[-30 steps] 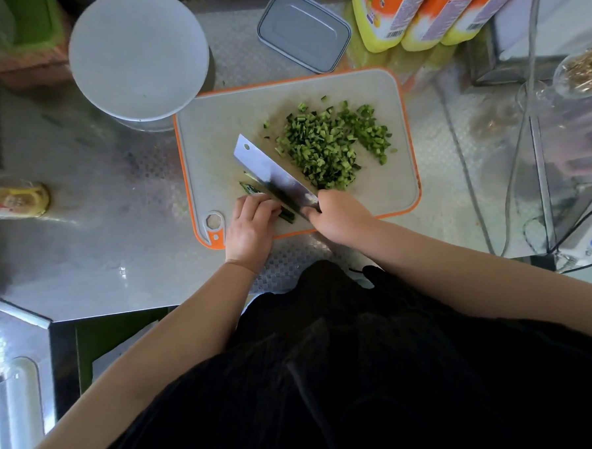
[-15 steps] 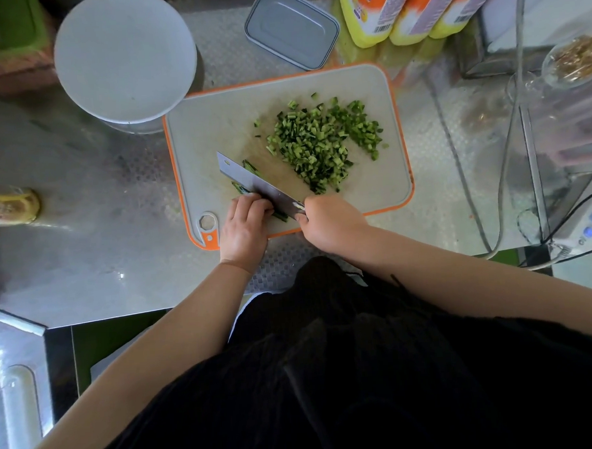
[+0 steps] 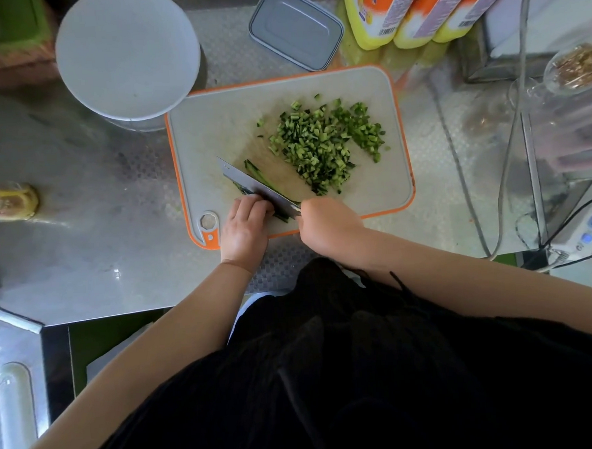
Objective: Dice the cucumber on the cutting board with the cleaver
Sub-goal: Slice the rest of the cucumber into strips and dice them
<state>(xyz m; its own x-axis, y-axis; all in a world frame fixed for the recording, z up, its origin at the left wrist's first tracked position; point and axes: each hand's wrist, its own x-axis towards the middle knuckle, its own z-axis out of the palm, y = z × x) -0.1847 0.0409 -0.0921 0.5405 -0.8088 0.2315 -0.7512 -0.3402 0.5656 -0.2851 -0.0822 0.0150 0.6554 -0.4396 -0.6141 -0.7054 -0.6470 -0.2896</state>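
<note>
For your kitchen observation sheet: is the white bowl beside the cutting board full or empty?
Empty. The white bowl shows only its bare pale inside; the diced cucumber lies heaped on the cutting board.

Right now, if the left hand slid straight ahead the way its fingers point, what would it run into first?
The left hand points up the cutting board with its fingertips against the cleaver blade, so it would likely meet the flat of the blade first, over the cucumber strips. Height is hard to judge.

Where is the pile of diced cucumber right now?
In the head view, the diced cucumber is heaped on the right half of the cutting board, just beyond the cleaver that the right hand holds.
</note>
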